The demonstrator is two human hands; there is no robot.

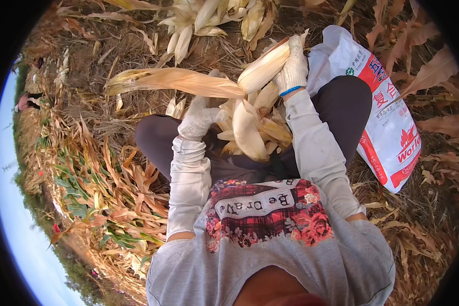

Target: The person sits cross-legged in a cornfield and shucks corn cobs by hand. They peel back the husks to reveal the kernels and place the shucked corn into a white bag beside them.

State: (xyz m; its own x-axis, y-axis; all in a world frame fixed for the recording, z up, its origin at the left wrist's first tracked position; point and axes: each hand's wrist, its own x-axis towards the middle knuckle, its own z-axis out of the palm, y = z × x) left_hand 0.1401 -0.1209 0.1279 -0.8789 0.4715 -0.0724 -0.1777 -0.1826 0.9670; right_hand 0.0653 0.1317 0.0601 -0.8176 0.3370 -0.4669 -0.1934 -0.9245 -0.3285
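My right hand [293, 65], in a knitted work glove with a blue cuff edge, grips a maize ear [266, 69] still wrapped in pale husk. From the ear's lower end a long dry husk leaf [176, 82] stretches left, and another curled husk leaf [248, 128] hangs down. My left hand [201, 116], gloved too, is partly hidden behind the long leaf, its thumb pointing right; whether its fingers pinch the leaf cannot be made out. Below, between my bent legs, lies a heap of loose husks [273, 130].
A white and red printed woven sack [390, 114] lies beside my right knee. Ahead is a pile of husks or husked-looking ears [214, 17]. Dry maize stalks [130, 199] cover the ground at left. Far off at left, a person [26, 102] bends over.
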